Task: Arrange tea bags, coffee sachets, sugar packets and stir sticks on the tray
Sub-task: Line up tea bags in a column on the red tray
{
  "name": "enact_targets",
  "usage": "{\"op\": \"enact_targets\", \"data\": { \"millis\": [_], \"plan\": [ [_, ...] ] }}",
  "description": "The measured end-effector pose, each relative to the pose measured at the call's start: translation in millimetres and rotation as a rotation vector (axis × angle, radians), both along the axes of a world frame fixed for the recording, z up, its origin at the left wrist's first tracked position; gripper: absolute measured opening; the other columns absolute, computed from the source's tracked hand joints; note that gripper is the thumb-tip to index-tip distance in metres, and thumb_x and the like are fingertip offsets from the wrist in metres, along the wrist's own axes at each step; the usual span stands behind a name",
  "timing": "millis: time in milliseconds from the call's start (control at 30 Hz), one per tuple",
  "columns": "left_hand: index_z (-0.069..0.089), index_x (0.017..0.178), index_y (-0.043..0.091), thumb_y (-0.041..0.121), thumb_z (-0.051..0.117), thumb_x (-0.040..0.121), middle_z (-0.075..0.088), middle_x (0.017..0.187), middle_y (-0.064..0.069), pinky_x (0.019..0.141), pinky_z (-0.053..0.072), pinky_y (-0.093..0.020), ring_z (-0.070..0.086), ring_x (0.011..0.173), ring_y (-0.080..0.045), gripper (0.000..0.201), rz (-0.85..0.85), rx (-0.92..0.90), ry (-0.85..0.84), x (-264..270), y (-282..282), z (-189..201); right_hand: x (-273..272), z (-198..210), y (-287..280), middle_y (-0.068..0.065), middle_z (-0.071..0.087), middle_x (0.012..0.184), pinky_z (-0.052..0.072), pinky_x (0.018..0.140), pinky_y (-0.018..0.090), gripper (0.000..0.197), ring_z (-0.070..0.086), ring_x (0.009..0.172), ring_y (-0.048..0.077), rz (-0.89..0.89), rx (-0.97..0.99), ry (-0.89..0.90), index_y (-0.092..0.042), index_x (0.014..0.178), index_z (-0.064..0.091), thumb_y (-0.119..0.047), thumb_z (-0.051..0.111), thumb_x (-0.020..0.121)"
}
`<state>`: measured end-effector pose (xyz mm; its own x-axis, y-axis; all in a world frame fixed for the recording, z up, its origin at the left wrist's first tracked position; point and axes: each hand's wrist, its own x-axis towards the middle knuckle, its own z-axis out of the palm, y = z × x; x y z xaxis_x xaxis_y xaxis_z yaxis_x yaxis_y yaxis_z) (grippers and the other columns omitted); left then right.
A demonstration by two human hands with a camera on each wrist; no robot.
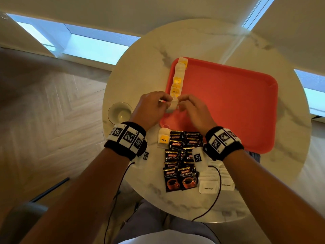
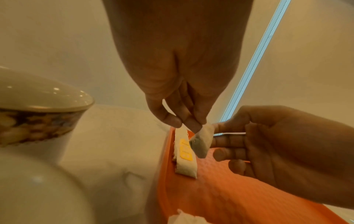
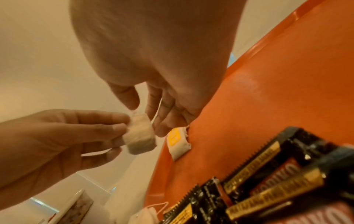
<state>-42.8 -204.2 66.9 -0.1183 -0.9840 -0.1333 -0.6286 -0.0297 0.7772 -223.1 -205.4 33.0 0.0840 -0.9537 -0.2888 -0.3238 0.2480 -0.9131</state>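
Note:
Both hands meet over the left edge of the orange tray (image 1: 228,103). My left hand (image 1: 168,103) pinches a small white tea bag (image 1: 171,108) by its top, just above the tray. My right hand (image 1: 179,103) curls its thumb and fingers onto the same tea bag (image 3: 139,134) from the other side. A row of tea bags with yellow tags (image 1: 177,80) lies along the tray's left side; the nearest one (image 2: 186,159) is right under the held bag (image 2: 203,141). One more tea bag (image 1: 163,139) lies on the table.
Several black coffee sachets (image 1: 182,155) are piled on the round marble table (image 1: 149,67) in front of the tray, with white sugar packets (image 1: 211,184) to their right. A patterned cup (image 1: 120,111) stands left of my left hand. Most of the tray floor is bare.

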Motion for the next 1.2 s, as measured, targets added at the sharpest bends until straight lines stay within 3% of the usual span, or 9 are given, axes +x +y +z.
{"op": "enact_targets", "data": {
  "millis": [167,267,367,467,567,700,900,1100,1200],
  "plan": [
    [0.069,0.111,0.017,0.018,0.066,0.093,0.07,0.105,0.01,0.071,0.043,0.001,0.063,0.081,0.006,0.019,-0.043,0.0,0.026,-5.2,-5.9,2.5,4.4,2.7,2.0,-0.009,0.07,0.086,0.049,0.069,0.012,0.019,0.063,0.073,-0.008,0.027,-0.087,0.051,-0.013,0.104,0.067,-0.03,0.065,0.097],
    [0.066,0.112,0.02,0.019,0.065,0.092,0.064,0.108,0.009,0.071,0.042,-0.002,0.062,0.08,0.003,0.02,-0.095,-0.002,-0.035,0.7,-1.0,-4.6,3.5,-13.8,-5.5,-0.01,0.065,0.08,0.047,0.068,0.019,0.008,0.056,0.068,-0.003,0.005,-0.065,0.197,-0.019,0.092,0.067,-0.027,0.067,0.094],
    [0.066,0.108,0.022,0.02,0.064,0.092,0.064,0.105,0.006,0.077,0.049,-0.015,0.061,0.085,-0.004,0.017,-0.166,0.011,-0.099,12.0,9.8,-14.2,7.5,-29.1,-9.8,-0.004,0.068,0.082,0.05,0.07,0.024,0.004,0.061,0.073,0.008,0.001,0.0,0.268,-0.019,0.09,0.067,-0.022,0.07,0.088],
    [0.066,0.106,0.022,0.02,0.061,0.093,0.064,0.099,0.006,0.077,0.049,-0.022,0.059,0.086,-0.006,0.014,-0.252,0.047,-0.164,20.5,24.5,-20.5,13.3,-36.2,-13.1,-0.005,0.064,0.077,0.044,0.06,0.007,0.008,0.058,0.068,0.006,-0.032,0.003,0.271,-0.015,0.09,0.065,-0.019,0.072,0.087],
    [0.065,0.103,0.028,0.027,0.061,0.093,0.064,0.095,0.01,0.076,0.05,-0.028,0.059,0.084,-0.006,0.011,-0.321,0.08,-0.247,22.7,38.4,-20.7,17.2,-38.5,-15.6,-0.006,0.058,0.073,0.04,0.055,0.007,0.014,0.051,0.061,0.002,-0.074,-0.004,0.273,-0.014,0.086,0.059,-0.016,0.073,0.085],
    [0.064,0.111,0.033,0.035,0.064,0.09,0.065,0.109,0.011,0.091,0.041,-0.033,0.06,0.099,-0.011,0.021,-0.473,0.082,-0.474,18.9,50.3,-18.3,15.4,-29.6,-11.0,0.0,0.058,0.08,0.043,0.062,0.02,0.017,0.051,0.069,0.011,-0.1,-0.001,0.257,-0.014,0.085,0.054,-0.019,0.07,0.086],
    [0.056,0.127,0.032,0.04,0.059,0.088,0.059,0.123,0.003,0.106,0.029,-0.042,0.053,0.117,-0.022,0.039,-0.49,0.103,-0.735,6.5,55.1,-22.8,-2.8,-5.3,24.8,-0.001,0.065,0.092,0.041,0.066,0.016,0.011,0.057,0.081,0.008,-0.029,0.018,0.209,-0.016,0.091,0.059,-0.025,0.065,0.092],
    [0.061,0.109,0.035,0.04,0.06,0.089,0.058,0.119,0.006,0.107,0.025,-0.042,0.049,0.118,-0.021,0.021,-0.448,0.122,-0.734,3.2,59.8,-21.6,-7.7,-0.4,58.7,-0.004,0.065,0.088,0.043,0.065,0.009,0.011,0.056,0.076,0.002,0.077,0.037,0.169,-0.017,0.091,0.059,-0.025,0.066,0.093],
    [0.06,0.1,0.036,0.039,0.061,0.09,0.063,0.11,0.013,0.107,0.023,-0.043,0.05,0.114,-0.017,0.01,-0.433,0.11,-0.7,7.8,62.8,-14.7,-7.4,3.4,71.2,-0.002,0.066,0.092,0.044,0.064,0.008,0.006,0.055,0.071,-0.003,0.165,0.046,0.139,-0.016,0.096,0.062,-0.014,0.065,0.092]
  ]
}}
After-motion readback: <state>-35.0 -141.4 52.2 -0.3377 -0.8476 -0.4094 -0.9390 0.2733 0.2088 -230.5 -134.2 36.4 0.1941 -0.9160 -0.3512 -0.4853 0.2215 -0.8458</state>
